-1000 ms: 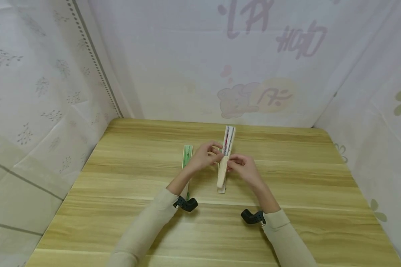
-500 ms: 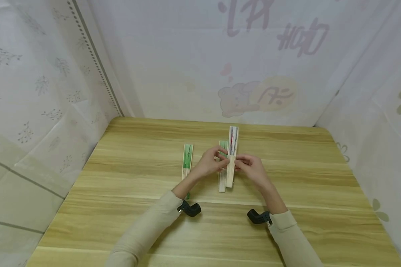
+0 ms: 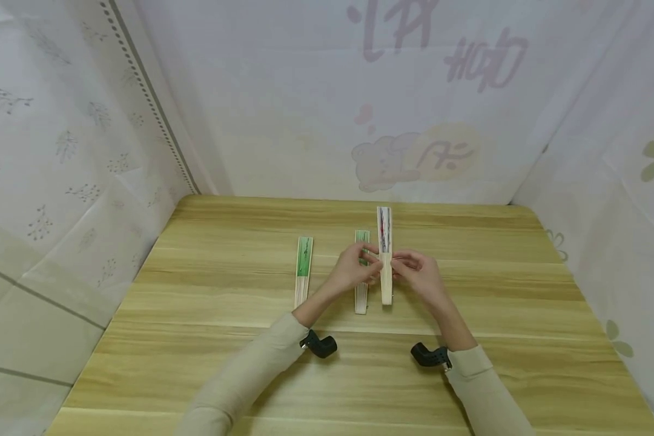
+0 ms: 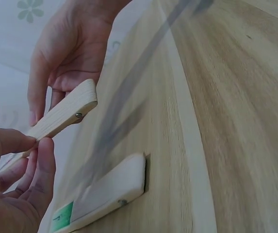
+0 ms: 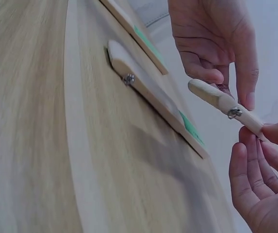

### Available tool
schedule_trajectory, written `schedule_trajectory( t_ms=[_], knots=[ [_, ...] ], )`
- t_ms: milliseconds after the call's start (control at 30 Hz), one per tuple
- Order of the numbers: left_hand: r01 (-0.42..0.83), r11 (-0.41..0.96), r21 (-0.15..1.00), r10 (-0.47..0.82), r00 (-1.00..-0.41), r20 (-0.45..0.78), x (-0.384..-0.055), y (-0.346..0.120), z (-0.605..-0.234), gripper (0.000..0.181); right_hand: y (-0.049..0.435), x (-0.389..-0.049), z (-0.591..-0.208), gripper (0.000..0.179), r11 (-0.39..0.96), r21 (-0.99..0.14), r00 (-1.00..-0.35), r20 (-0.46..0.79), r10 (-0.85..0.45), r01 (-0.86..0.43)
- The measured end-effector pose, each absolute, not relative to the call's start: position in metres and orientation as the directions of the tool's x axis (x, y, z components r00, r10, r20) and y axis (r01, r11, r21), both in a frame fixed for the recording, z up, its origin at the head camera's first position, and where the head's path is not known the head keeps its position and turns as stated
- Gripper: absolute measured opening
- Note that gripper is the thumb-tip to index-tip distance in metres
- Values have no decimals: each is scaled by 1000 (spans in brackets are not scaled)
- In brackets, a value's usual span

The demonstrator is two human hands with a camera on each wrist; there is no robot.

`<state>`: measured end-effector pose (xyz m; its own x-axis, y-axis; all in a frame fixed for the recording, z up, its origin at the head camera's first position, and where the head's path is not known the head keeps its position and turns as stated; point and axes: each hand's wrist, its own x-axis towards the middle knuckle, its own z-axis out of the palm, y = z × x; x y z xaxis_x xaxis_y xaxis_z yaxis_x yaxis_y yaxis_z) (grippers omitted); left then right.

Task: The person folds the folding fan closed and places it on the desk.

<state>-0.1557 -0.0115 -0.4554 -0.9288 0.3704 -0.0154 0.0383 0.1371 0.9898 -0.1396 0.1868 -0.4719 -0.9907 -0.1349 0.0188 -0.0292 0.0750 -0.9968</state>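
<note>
A folded hand fan (image 3: pixel 386 278) with pale wooden ribs and a white, red and grey printed leaf is held above the table. My left hand (image 3: pixel 354 266) pinches its left edge between thumb and fingers, and my right hand (image 3: pixel 421 275) pinches the right edge. In the right wrist view, a metal rivet with a small ring shows near the rounded end of the held fan (image 5: pixel 240 116). Just left of it lies a folded green fan (image 3: pixel 362 297), partly behind my left fingers. Another folded green fan (image 3: pixel 304 257) lies farther left, its lower end hidden by my left arm.
The wood-grain table (image 3: pixel 196 351) has rounded far corners. Patterned white cloth (image 3: pixel 283 109) hangs behind it and at both sides. A black camera mount sits on each wrist, the left mount (image 3: pixel 321 345) and the right mount (image 3: pixel 429 355).
Both hands have carried the held fan to the right, away from over the middle green fan. It has turned from slanted to nearly straight. The two green fans have stayed put.
</note>
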Motion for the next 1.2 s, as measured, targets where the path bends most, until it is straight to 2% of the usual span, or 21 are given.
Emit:
schedule_trajectory(
  t_ms=[300,667,900,1200],
  knots=[
    [19,118,993,377,-926,-27,-154,2,-457,30,199,-136,-475,28,45,-998,-993,44,-113,-49],
    [0,87,996,383,-923,-33,-154,21,-467,30,217,-131,-479,28,104,-994,-995,31,-98,-41],
    [-2,90,996,395,-918,-37,-152,31,-470,31,232,-127,-481,33,87,-995,-985,36,-171,-51],
    [1,172,985,424,-903,-73,-148,45,-467,33,254,-121,-487,37,90,-995,-968,21,-250,-45]
  ],
)
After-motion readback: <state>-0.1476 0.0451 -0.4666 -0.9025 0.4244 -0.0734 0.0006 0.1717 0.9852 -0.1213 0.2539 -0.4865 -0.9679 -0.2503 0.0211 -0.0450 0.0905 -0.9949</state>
